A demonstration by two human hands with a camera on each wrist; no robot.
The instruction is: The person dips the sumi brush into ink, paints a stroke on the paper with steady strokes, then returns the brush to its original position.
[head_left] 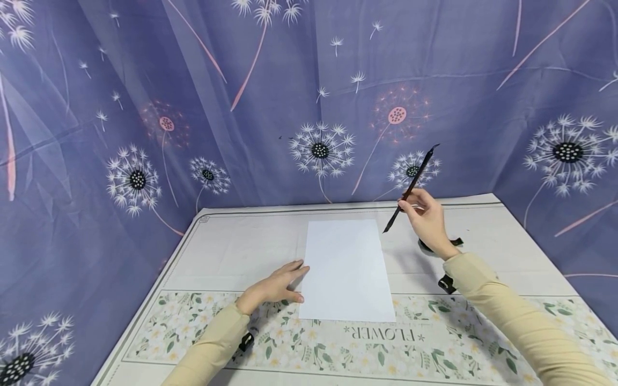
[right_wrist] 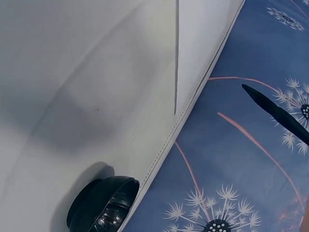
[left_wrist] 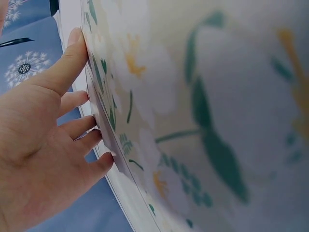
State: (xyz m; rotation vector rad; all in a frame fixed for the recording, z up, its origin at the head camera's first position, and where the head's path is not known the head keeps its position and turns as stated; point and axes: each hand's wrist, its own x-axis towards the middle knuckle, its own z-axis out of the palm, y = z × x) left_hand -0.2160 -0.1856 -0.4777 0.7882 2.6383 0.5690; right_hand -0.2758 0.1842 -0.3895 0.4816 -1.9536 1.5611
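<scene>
My right hand [head_left: 427,220] pinches a dark writing brush [head_left: 416,185] between thumb and fingers, raised over the right edge of a white sheet of paper [head_left: 345,268]. The brush slants, its pointed tip low and a small loop at its upper end. In the right wrist view the tapered dark end of the brush [right_wrist: 275,111] shows at the right. My left hand [head_left: 277,284] rests at the sheet's left edge, fingers spread and fairly straight. The left wrist view shows that hand [left_wrist: 53,116] from the palm side, fingertips against the table surface.
A small black bowl [right_wrist: 104,208] stands on the table; in the head view my right wrist partly hides it. The white tablecloth [head_left: 241,236] has a floral band with printed letters. Purple dandelion-patterned curtains [head_left: 270,177] enclose the table at the back and sides.
</scene>
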